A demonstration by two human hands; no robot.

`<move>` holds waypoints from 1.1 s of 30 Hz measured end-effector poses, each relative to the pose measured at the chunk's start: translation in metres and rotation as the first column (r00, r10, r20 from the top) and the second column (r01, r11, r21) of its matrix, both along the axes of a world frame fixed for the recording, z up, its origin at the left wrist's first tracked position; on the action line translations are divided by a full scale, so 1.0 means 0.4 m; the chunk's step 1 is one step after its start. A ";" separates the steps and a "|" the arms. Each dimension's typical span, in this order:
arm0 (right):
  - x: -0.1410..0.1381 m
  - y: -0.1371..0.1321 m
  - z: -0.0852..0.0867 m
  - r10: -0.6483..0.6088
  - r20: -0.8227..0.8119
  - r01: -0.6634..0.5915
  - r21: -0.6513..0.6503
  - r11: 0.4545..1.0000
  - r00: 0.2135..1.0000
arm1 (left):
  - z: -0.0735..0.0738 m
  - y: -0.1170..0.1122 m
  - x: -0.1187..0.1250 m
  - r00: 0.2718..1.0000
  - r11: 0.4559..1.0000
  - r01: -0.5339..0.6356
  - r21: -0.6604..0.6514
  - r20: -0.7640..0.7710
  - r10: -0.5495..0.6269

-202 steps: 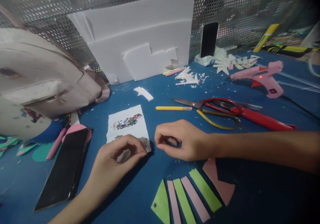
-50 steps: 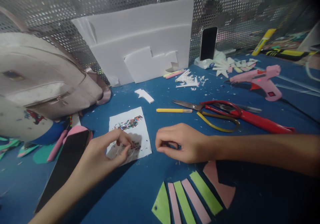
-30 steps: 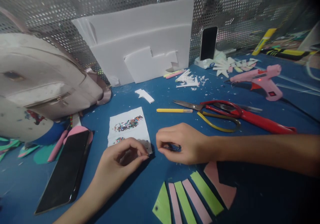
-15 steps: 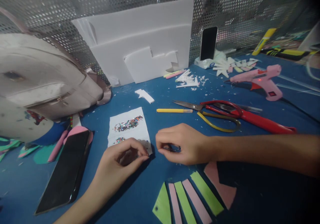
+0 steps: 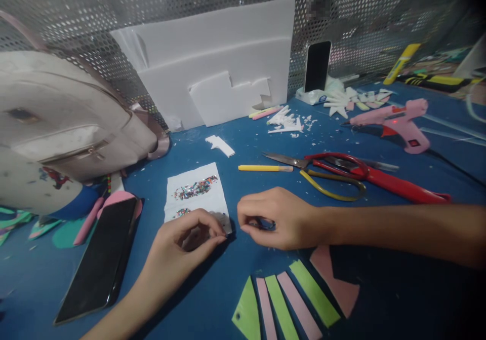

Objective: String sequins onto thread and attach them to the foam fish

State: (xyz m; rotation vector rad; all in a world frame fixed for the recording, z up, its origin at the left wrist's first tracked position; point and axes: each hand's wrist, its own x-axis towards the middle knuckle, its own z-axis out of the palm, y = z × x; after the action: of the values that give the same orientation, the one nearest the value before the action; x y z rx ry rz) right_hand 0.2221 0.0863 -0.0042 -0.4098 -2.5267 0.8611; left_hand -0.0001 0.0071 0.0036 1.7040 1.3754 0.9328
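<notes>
My left hand (image 5: 193, 243) rests over the lower edge of a white paper sheet (image 5: 190, 178), thumb and fingertips pinched together at its right corner. Whatever is between those fingertips is too small to make out. On the sheet lie small piles of multicoloured sequins (image 5: 195, 187), the lower pile partly covered by my hand. Just right of the paper, my right hand (image 5: 279, 219) is curled closed above the blue table, its fingertips hiding anything they grip. Below it, green and pink foam strips (image 5: 279, 297) form a fish shape, with a green head piece (image 5: 246, 312) and a pink tail piece (image 5: 337, 281).
Scissors (image 5: 299, 161), a yellow pen (image 5: 266, 168) and a pink glue gun (image 5: 402, 119) lie beyond my right hand. A black phone (image 5: 98, 259) and a pale backpack (image 5: 68, 107) are on the left. White foam board (image 5: 228, 41) leans at the back, near white scraps (image 5: 284, 119).
</notes>
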 end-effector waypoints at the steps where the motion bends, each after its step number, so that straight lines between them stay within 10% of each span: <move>1: 0.000 0.000 0.000 0.000 -0.001 0.000 -0.001 1.000 1.000 | 0.001 0.000 0.000 1.000 1.000 -0.002 0.002 0.000 0.002; 33: -0.005 -0.005 -0.012 0.057 0.033 -0.062 0.161 0.985 0.998 | -0.006 -0.019 0.039 0.999 0.999 -0.004 0.051 -0.040 0.006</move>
State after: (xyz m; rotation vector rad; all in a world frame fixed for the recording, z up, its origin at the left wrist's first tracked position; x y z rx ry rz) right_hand 0.2203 0.0842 -0.0090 -0.2970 -2.6229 0.6683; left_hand 0.0155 -0.0006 0.0010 1.7673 1.3933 0.9488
